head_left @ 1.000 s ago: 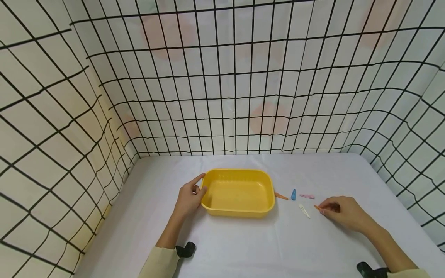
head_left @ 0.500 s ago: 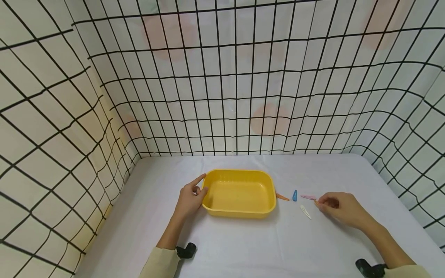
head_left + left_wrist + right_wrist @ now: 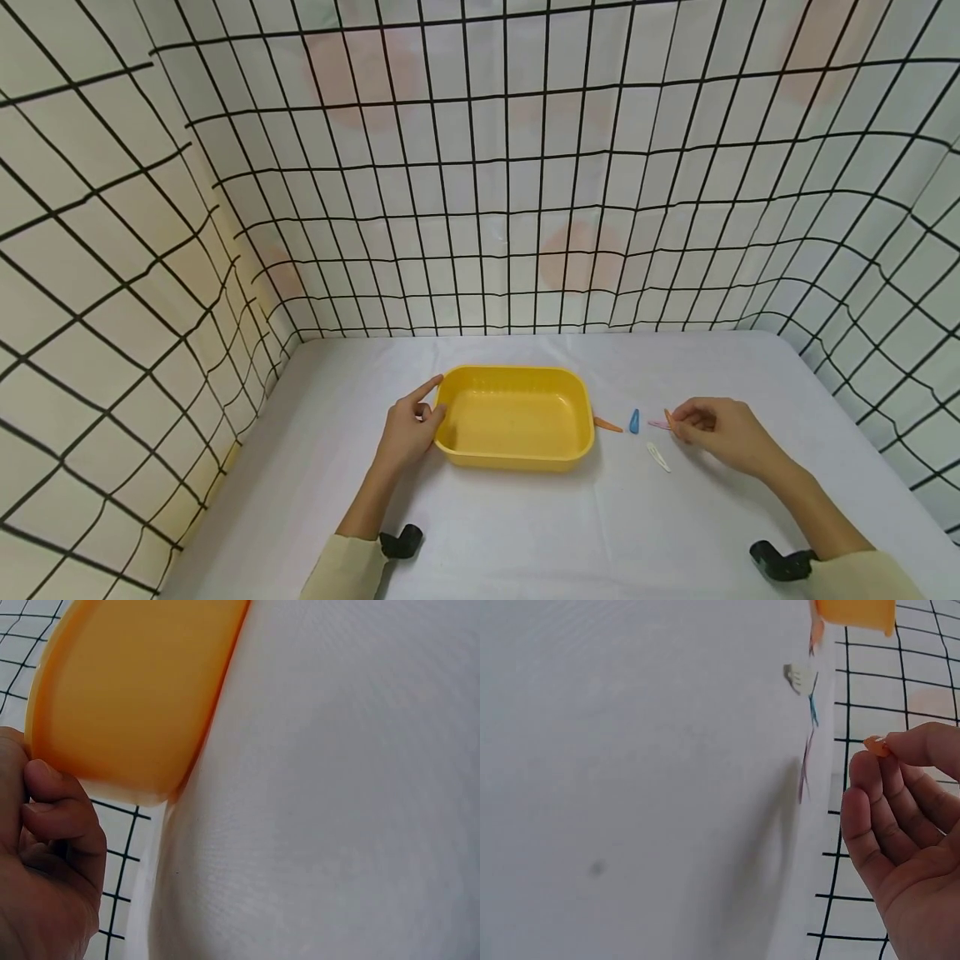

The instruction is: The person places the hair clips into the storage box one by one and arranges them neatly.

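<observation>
My right hand (image 3: pixel 716 433) pinches an orange snap hair clip (image 3: pixel 876 746) between thumb and fingertips, raised off the white tablecloth. In the head view it overlaps a pink hair clip (image 3: pixel 657 424) lying there. Left of that lies a blue hair clip (image 3: pixel 634 422), with a white hair clip (image 3: pixel 658 457) nearer to me. A second orange hair clip (image 3: pixel 608 424) lies against the right side of a yellow plastic tray (image 3: pixel 517 461). My left hand (image 3: pixel 408 429) holds the tray's left end, thumb at the rim and index finger stretched along the corner. Inside, the tray is bare.
A white cloth (image 3: pixel 525 525) covers the table. Black wire grid panels (image 3: pixel 480 217) backed by pale sheeting stand at the back and both sides. Each wrist wears a black camera mount (image 3: pixel 402 542).
My right hand has moved left and a little away from me with the orange hair clip, which has tipped more upright. My left hand and the tray stay put.
</observation>
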The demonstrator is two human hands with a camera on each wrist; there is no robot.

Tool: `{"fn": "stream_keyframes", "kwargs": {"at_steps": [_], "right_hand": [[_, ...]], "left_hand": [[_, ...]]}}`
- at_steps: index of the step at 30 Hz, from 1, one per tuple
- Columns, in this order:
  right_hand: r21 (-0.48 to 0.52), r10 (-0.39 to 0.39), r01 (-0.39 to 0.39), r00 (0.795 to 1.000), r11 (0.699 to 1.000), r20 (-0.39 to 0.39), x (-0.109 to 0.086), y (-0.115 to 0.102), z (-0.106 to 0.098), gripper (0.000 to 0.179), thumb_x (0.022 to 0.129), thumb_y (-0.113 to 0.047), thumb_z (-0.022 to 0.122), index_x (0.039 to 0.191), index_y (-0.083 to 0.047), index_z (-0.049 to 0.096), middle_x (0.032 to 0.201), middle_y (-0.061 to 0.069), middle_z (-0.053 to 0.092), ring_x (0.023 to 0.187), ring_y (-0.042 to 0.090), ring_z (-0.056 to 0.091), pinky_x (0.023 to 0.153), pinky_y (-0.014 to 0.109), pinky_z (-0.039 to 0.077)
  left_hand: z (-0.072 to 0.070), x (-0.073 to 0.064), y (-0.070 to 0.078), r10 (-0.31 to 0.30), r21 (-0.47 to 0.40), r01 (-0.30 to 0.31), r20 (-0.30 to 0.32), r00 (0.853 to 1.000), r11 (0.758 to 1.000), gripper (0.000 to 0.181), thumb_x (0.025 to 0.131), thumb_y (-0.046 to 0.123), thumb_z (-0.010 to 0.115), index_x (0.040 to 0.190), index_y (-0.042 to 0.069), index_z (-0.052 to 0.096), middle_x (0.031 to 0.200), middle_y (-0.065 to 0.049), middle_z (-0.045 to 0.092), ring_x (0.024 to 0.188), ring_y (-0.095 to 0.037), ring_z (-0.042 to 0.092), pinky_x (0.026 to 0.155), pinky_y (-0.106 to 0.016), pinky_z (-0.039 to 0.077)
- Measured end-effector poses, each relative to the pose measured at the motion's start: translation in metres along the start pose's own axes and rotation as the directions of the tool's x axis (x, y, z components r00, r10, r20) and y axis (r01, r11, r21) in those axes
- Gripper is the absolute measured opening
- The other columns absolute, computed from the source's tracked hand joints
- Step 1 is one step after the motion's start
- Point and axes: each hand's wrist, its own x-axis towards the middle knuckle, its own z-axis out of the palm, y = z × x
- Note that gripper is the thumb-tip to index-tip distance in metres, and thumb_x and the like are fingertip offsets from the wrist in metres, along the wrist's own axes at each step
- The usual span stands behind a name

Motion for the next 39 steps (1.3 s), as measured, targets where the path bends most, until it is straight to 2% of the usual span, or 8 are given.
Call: {"fn": "stream_keyframes", "kwargs": {"at_steps": [9, 21, 29, 31, 33, 36, 39], "right_hand": [[0.142, 0.0, -0.008, 0.998, 0.99, 0.062, 0.02, -0.022, 0.005, 0.023, 0.095, -0.025, 0.073, 0.106, -0.005, 0.073, 0.087, 0.005, 0.076, 0.076, 0.023, 0.073, 0.067, 0.025, 0.057], [0.232, 0.025, -0.04, 0.997, 0.972, 0.067, 0.046, -0.053, 0.017, 0.029, 0.097, -0.026, 0.072, 0.112, -0.002, 0.072, 0.09, 0.006, 0.076, 0.08, 0.03, 0.073, 0.072, 0.034, 0.063], [0.378, 0.005, -0.041, 0.995, 0.925, 0.096, 0.06, -0.076, 0.032, 0.029, 0.097, -0.023, 0.071, 0.112, 0.002, 0.07, 0.094, 0.022, 0.074, 0.083, 0.041, 0.07, 0.075, 0.036, 0.063], [0.41, -0.006, -0.034, 0.995, 0.912, 0.098, 0.064, -0.083, 0.036, 0.027, 0.097, -0.021, 0.07, 0.113, 0.002, 0.07, 0.093, 0.02, 0.074, 0.084, 0.043, 0.07, 0.075, 0.034, 0.063], [0.435, -0.016, -0.029, 0.995, 0.9, 0.099, 0.067, -0.091, 0.041, 0.026, 0.097, -0.019, 0.07, 0.112, 0.002, 0.07, 0.092, 0.017, 0.075, 0.083, 0.041, 0.07, 0.074, 0.033, 0.063], [0.474, -0.022, -0.034, 0.993, 0.88, 0.112, 0.072, -0.102, 0.049, 0.027, 0.097, -0.018, 0.07, 0.113, 0.004, 0.071, 0.092, 0.015, 0.076, 0.079, 0.029, 0.072, 0.073, 0.03, 0.062], [0.507, -0.018, -0.047, 0.992, 0.861, 0.123, 0.075, -0.113, 0.059, 0.026, 0.097, -0.016, 0.071, 0.111, 0.005, 0.071, 0.094, 0.018, 0.076, 0.076, 0.02, 0.071, 0.071, 0.027, 0.062]], "left_hand": [[-0.002, -0.002, -0.005, -0.002, -0.008, 0.002, -0.005, 1.0, 1.0, 0.052, 0.096, 0.019, 0.066, 0.147, 0.025, 0.059, 0.055, 0.002, 0.046, 0.043, -0.011, 0.039, 0.043, -0.021, 0.034], [-0.001, 0.0, -0.004, 0.018, -0.041, -0.019, -0.011, 1.0, 0.999, 0.051, 0.096, 0.017, 0.066, 0.146, 0.025, 0.06, 0.055, 0.002, 0.045, 0.044, -0.011, 0.037, 0.043, -0.02, 0.032], [0.002, 0.001, -0.003, 0.006, -0.031, -0.007, -0.016, 1.0, 0.999, 0.051, 0.096, 0.018, 0.066, 0.146, 0.026, 0.059, 0.055, 0.001, 0.045, 0.043, -0.012, 0.037, 0.043, -0.02, 0.034], [0.001, 0.001, -0.002, 0.005, -0.029, -0.006, -0.019, 1.0, 1.0, 0.051, 0.096, 0.018, 0.066, 0.146, 0.026, 0.059, 0.055, 0.001, 0.045, 0.043, -0.013, 0.037, 0.043, -0.02, 0.034], [0.001, 0.001, -0.001, 0.005, -0.029, -0.005, -0.02, 1.0, 1.0, 0.051, 0.096, 0.018, 0.066, 0.146, 0.026, 0.06, 0.055, 0.001, 0.045, 0.043, -0.013, 0.038, 0.043, -0.02, 0.034], [0.001, 0.0, 0.0, 0.008, -0.032, -0.009, -0.021, 1.0, 0.999, 0.051, 0.096, 0.018, 0.066, 0.146, 0.025, 0.059, 0.054, 0.001, 0.045, 0.042, -0.013, 0.037, 0.042, -0.02, 0.033], [0.001, 0.0, 0.001, 0.006, -0.029, -0.007, -0.02, 1.0, 1.0, 0.051, 0.096, 0.018, 0.066, 0.146, 0.024, 0.06, 0.054, 0.001, 0.045, 0.042, -0.012, 0.037, 0.042, -0.02, 0.033]]}}
